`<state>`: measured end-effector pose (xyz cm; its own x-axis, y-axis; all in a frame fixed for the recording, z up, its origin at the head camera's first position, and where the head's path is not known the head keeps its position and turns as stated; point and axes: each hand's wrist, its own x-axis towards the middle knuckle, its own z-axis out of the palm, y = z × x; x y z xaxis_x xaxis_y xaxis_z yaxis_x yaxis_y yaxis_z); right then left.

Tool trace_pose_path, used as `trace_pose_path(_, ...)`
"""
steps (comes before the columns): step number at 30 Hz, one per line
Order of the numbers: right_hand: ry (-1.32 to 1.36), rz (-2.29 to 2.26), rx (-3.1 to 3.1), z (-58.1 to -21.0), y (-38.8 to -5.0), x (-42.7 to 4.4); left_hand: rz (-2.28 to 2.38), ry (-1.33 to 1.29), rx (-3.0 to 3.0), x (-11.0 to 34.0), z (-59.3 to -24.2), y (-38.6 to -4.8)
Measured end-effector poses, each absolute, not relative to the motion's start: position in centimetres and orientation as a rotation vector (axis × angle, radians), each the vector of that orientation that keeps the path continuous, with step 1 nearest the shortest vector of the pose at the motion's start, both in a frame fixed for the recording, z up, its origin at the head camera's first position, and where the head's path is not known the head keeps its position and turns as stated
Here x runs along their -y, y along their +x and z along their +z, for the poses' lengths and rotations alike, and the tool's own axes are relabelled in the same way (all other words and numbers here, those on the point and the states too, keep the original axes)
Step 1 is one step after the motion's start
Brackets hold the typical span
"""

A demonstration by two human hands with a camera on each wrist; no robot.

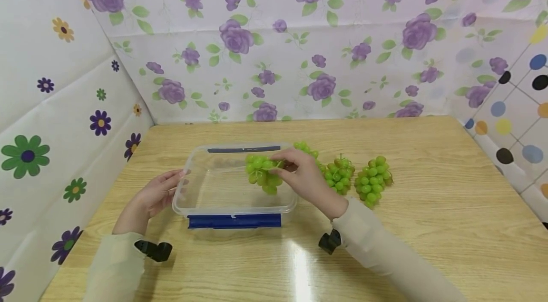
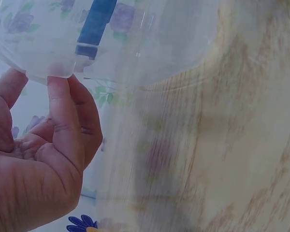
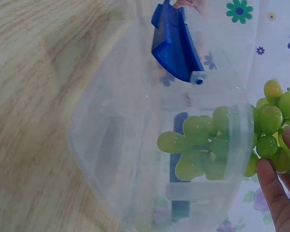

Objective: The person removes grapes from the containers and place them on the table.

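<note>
A clear plastic food container (image 1: 234, 210) without a lid stands on the table, blue clips along its long sides. My left hand (image 1: 159, 193) holds its left rim between thumb and fingers; the left wrist view shows the fingertips against the container's edge (image 2: 43, 67). Over the container's right half, my right hand (image 1: 306, 179) pinches a bunch of green grapes (image 1: 262, 169) near its stem. Through the clear wall in the right wrist view, the lower grapes (image 3: 198, 145) hang inside the rim. Whether they touch the bottom is unclear.
Right of the container lie more green grape bunches: one (image 1: 305, 148) partly hidden behind my right hand, a middle one (image 1: 339, 174) and a rightmost one (image 1: 373, 181). The wooden table (image 1: 428, 226) meets flower-printed cloth (image 1: 274, 54) at the back and patterned cloth at both sides.
</note>
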<state>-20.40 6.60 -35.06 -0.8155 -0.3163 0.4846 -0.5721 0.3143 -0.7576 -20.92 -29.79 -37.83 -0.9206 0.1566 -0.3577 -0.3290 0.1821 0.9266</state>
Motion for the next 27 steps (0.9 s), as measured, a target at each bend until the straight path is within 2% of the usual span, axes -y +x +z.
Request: trace_pose_path(27,0.714,1.479,2.218,-32.5,-20.4,-9.3,1.817,-0.163,-2.061,29.9,-37.8,-21.0)
